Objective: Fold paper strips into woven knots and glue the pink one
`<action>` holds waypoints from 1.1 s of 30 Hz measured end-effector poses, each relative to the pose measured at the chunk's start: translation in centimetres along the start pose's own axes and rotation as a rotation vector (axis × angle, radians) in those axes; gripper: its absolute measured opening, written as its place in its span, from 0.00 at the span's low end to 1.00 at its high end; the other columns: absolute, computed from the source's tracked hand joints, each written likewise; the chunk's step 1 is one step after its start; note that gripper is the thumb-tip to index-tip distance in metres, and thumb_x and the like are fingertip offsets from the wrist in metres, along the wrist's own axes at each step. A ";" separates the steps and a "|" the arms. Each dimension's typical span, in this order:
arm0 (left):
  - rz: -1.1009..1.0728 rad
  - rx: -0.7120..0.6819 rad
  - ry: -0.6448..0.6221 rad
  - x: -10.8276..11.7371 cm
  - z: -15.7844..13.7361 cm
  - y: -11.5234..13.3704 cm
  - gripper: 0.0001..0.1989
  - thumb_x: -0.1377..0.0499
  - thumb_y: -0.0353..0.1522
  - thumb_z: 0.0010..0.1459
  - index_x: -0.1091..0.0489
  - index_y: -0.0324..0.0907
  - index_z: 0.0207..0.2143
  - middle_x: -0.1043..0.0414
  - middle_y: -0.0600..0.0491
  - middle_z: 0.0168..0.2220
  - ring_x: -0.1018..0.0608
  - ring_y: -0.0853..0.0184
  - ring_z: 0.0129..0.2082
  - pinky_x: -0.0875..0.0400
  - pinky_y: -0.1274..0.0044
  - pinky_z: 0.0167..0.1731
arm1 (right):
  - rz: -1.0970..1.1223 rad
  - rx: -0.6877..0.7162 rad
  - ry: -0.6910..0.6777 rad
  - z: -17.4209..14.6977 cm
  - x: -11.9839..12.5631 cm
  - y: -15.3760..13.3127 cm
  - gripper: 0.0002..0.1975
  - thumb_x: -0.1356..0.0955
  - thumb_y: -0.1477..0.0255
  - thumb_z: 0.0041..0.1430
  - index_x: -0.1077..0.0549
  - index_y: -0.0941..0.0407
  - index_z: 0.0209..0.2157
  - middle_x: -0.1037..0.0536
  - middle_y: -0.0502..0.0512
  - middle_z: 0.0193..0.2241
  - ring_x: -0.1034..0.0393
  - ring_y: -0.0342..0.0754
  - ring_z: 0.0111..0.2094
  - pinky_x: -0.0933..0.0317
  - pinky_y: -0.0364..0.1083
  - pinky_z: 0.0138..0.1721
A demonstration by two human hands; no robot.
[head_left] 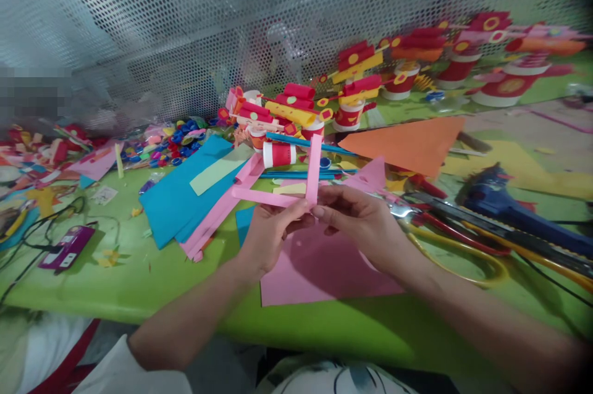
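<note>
Two narrow pink paper strips (314, 165) meet at a corner between my hands, one pointing up and the other out to the left. My left hand (273, 227) pinches them at the joint from the left. From the right, my right hand (356, 218) closes thumb and fingers on the same corner. Below both hands lies a pink paper sheet (319, 273) on the green table (185, 286). Just beyond the strips, a red and white paper cup (279, 154) rests on its side.
Blue sheets (173, 196) lie to the left, near a purple power adapter (68, 249). Yellow-handled scissors (458, 261), a box cutter (491, 227) and a blue glue gun (514, 202) lie at right. Several decorated cups (349, 115) stand behind. An orange sheet (412, 144) lies before them.
</note>
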State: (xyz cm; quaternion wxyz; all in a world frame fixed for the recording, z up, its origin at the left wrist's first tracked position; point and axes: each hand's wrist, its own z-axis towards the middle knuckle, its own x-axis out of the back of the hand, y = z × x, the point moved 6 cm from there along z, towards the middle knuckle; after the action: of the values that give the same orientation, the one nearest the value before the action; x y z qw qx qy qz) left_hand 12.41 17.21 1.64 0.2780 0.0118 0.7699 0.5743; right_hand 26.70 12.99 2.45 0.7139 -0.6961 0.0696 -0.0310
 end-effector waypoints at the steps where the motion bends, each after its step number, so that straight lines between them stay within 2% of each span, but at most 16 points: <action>1: 0.008 -0.008 -0.001 0.0 0.0 0.1 0.11 0.29 0.36 0.51 0.19 0.40 0.37 0.19 0.51 0.34 0.20 0.69 0.33 0.23 0.75 0.39 | 0.009 0.006 -0.015 0.0 -0.1 -0.1 0.17 0.23 0.61 0.52 0.18 0.53 0.42 0.18 0.54 0.36 0.28 0.46 0.31 0.31 0.45 0.28; 12: -0.038 0.096 -0.021 0.1 0.1 -0.5 0.10 0.29 0.35 0.51 0.19 0.39 0.34 0.21 0.53 0.28 0.22 0.73 0.27 0.25 0.80 0.34 | 0.057 0.105 -0.011 0.0 -0.2 -0.5 0.11 0.24 0.64 0.54 0.16 0.48 0.41 0.21 0.52 0.33 0.31 0.45 0.31 0.34 0.45 0.27; 23: -0.093 0.199 -0.019 0.4 0.1 -1.0 0.11 0.28 0.34 0.48 0.19 0.36 0.32 0.22 0.52 0.26 0.22 0.72 0.27 0.25 0.79 0.35 | -0.168 0.215 -0.042 -0.3 -0.1 -1.3 0.10 0.27 0.62 0.60 0.17 0.48 0.43 0.23 0.52 0.30 0.32 0.44 0.27 0.33 0.45 0.27; 26: -0.124 0.210 -0.016 0.4 0.2 -1.1 0.11 0.27 0.34 0.45 0.19 0.36 0.30 0.22 0.51 0.26 0.22 0.71 0.26 0.24 0.78 0.34 | -0.336 0.325 -0.039 -0.4 0.0 -2.3 0.09 0.28 0.67 0.62 0.17 0.50 0.43 0.21 0.53 0.33 0.27 0.47 0.31 0.31 0.46 0.32; 29: -0.103 0.220 0.002 0.5 0.3 -1.1 0.12 0.26 0.36 0.45 0.19 0.37 0.30 0.22 0.50 0.26 0.22 0.70 0.27 0.25 0.79 0.33 | -0.521 0.516 -0.033 -0.9 0.0 -3.5 0.09 0.30 0.72 0.64 0.18 0.52 0.44 0.19 0.56 0.38 0.24 0.49 0.38 0.29 0.48 0.39; 33: -0.058 0.223 0.000 0.6 0.4 -1.0 0.12 0.29 0.38 0.50 0.19 0.37 0.28 0.22 0.49 0.25 0.22 0.70 0.27 0.26 0.79 0.33 | -0.717 0.698 -0.060 -1.4 -0.1 -3.8 0.13 0.32 0.75 0.65 0.19 0.53 0.49 0.19 0.59 0.41 0.23 0.50 0.41 0.29 0.47 0.39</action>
State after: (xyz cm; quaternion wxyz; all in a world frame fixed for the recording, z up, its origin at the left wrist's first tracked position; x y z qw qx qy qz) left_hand 12.35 17.39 0.39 0.2912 0.0203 0.8290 0.4770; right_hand 26.59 11.49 6.26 0.8503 -0.3966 -0.2092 -0.2756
